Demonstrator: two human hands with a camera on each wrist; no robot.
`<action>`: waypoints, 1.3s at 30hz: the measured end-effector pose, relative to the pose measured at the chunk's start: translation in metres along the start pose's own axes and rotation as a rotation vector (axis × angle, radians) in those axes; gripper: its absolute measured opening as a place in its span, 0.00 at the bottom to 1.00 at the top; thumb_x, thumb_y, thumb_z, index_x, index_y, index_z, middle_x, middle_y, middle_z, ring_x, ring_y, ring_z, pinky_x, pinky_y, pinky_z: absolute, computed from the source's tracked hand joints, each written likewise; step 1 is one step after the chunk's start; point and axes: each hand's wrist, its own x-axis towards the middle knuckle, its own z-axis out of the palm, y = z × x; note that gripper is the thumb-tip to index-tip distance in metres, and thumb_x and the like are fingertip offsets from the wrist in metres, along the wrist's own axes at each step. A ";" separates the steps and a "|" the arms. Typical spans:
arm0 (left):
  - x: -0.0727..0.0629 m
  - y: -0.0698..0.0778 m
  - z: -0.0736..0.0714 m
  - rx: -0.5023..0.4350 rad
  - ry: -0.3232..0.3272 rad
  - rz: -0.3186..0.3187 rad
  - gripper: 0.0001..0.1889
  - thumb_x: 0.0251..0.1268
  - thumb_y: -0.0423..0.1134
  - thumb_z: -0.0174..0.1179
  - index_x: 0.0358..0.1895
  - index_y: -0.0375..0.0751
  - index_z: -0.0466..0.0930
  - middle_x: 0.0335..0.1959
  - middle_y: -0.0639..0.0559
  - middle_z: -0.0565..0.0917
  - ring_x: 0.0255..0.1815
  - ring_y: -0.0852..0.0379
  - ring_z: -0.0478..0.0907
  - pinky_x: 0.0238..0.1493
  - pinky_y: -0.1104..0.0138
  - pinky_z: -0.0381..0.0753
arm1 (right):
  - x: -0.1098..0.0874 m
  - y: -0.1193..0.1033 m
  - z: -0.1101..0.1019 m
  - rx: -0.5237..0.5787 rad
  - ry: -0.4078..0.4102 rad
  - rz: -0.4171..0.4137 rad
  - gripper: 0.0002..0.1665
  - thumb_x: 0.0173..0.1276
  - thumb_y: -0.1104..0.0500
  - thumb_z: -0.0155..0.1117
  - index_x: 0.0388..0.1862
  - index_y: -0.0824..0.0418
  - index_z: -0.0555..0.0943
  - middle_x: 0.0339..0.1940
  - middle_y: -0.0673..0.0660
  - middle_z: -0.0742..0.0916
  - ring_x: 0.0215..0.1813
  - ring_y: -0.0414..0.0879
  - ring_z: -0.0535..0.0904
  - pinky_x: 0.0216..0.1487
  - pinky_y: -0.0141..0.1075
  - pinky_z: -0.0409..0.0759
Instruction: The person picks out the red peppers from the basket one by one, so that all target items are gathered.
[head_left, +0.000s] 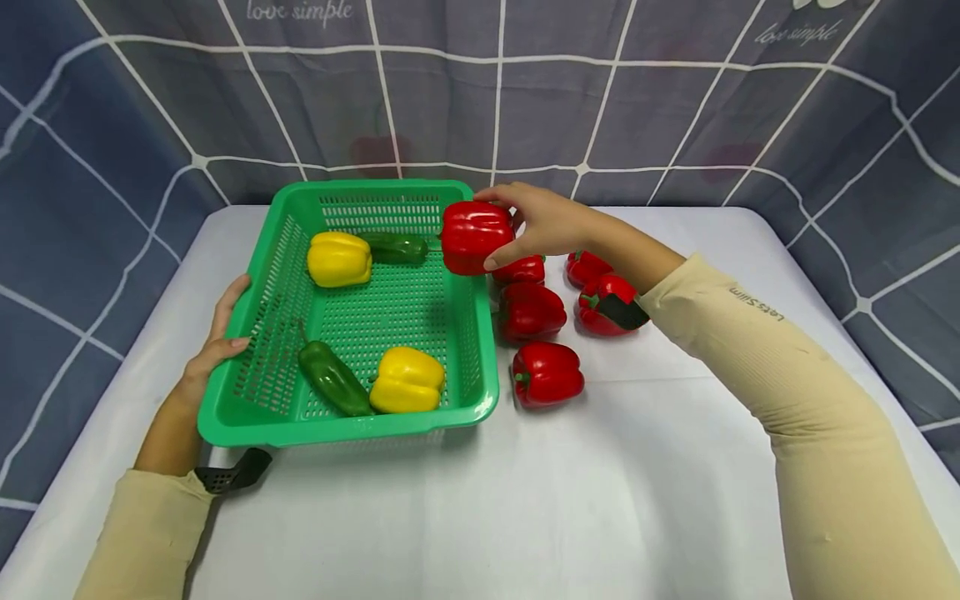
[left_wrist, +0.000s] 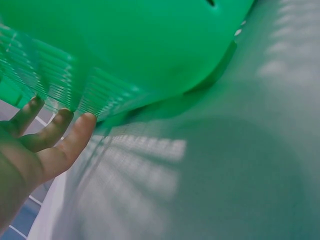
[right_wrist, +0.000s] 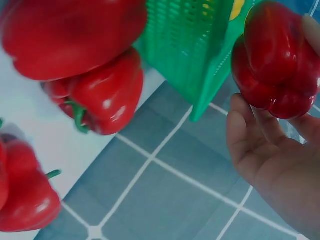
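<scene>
My right hand (head_left: 551,221) grips a red bell pepper (head_left: 474,237) over the right rim of a green plastic basket (head_left: 487,367). The right wrist view shows this pepper (right_wrist: 277,60) with fingers curled about its end. On the basket's left side, my left hand (head_left: 212,346) holds the rim, thumb over the top. Its fingers (left_wrist: 75,135) reach the slotted wall from outside in the left wrist view. Inside the basket lie two yellow bell peppers, one at the back (head_left: 339,259) and one at the front (head_left: 407,381), and two long green peppers, back (head_left: 396,248) and front (head_left: 333,379).
Several more red bell peppers lie on the white table (head_left: 585,492) right of the basket, the nearest (head_left: 547,374) close to its wall. One red pepper (head_left: 603,310) sits partly behind a black wrist piece (head_left: 624,312). Grey checked cloth (head_left: 442,100) surrounds the table's back and sides.
</scene>
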 end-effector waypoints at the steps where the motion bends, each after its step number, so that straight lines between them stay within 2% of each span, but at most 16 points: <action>1: 0.000 0.000 0.000 -0.004 0.000 0.007 0.38 0.56 0.29 0.32 0.72 0.55 0.36 0.70 0.52 0.40 0.68 0.58 0.44 0.59 0.75 0.55 | -0.002 0.003 0.000 -0.002 0.002 0.008 0.49 0.49 0.52 0.71 0.69 0.53 0.59 0.58 0.54 0.72 0.54 0.48 0.70 0.48 0.42 0.76; 7: 0.000 -0.003 -0.003 0.002 0.000 0.026 0.37 0.55 0.29 0.32 0.72 0.53 0.38 0.69 0.52 0.42 0.67 0.58 0.45 0.57 0.76 0.55 | -0.013 0.018 -0.002 0.026 0.014 0.036 0.49 0.48 0.53 0.72 0.68 0.54 0.59 0.57 0.55 0.73 0.56 0.49 0.69 0.48 0.43 0.76; 14: 0.001 -0.003 -0.003 -0.007 -0.006 0.033 0.38 0.55 0.28 0.32 0.72 0.53 0.38 0.68 0.52 0.42 0.67 0.59 0.45 0.57 0.75 0.55 | -0.028 0.031 -0.004 0.050 0.019 0.119 0.48 0.50 0.50 0.70 0.69 0.50 0.58 0.58 0.53 0.72 0.56 0.49 0.69 0.47 0.44 0.76; 23: 0.000 -0.002 -0.002 -0.006 -0.008 0.023 0.37 0.56 0.28 0.31 0.72 0.53 0.37 0.69 0.51 0.39 0.68 0.57 0.44 0.57 0.75 0.56 | -0.054 0.045 -0.004 0.061 0.037 0.149 0.49 0.50 0.52 0.71 0.69 0.52 0.58 0.59 0.56 0.71 0.53 0.52 0.72 0.50 0.46 0.76; 27: 0.001 -0.002 -0.002 -0.017 -0.001 0.029 0.37 0.55 0.28 0.31 0.72 0.53 0.38 0.69 0.52 0.42 0.66 0.58 0.46 0.57 0.75 0.56 | -0.067 0.052 -0.003 0.075 0.048 0.166 0.48 0.50 0.52 0.72 0.69 0.52 0.59 0.58 0.56 0.73 0.55 0.51 0.72 0.52 0.47 0.75; 31: 0.000 -0.001 -0.002 -0.011 -0.021 0.027 0.37 0.57 0.28 0.30 0.72 0.54 0.37 0.69 0.52 0.41 0.67 0.58 0.45 0.56 0.75 0.56 | -0.080 0.056 -0.003 0.066 0.054 0.172 0.47 0.50 0.52 0.72 0.68 0.52 0.60 0.57 0.56 0.73 0.57 0.51 0.70 0.54 0.48 0.73; 36: 0.000 0.000 -0.003 -0.002 -0.035 0.022 0.36 0.58 0.28 0.29 0.72 0.54 0.35 0.70 0.51 0.37 0.69 0.58 0.42 0.57 0.75 0.55 | -0.095 0.059 -0.003 0.040 0.051 0.178 0.47 0.49 0.52 0.72 0.68 0.53 0.61 0.58 0.57 0.72 0.58 0.52 0.69 0.51 0.49 0.75; 39: 0.000 0.001 -0.002 0.000 -0.036 0.019 0.37 0.57 0.28 0.28 0.72 0.54 0.35 0.71 0.50 0.36 0.70 0.58 0.40 0.59 0.76 0.53 | -0.104 0.060 -0.003 0.015 0.053 0.183 0.47 0.49 0.53 0.72 0.67 0.54 0.61 0.57 0.57 0.73 0.56 0.52 0.69 0.48 0.46 0.76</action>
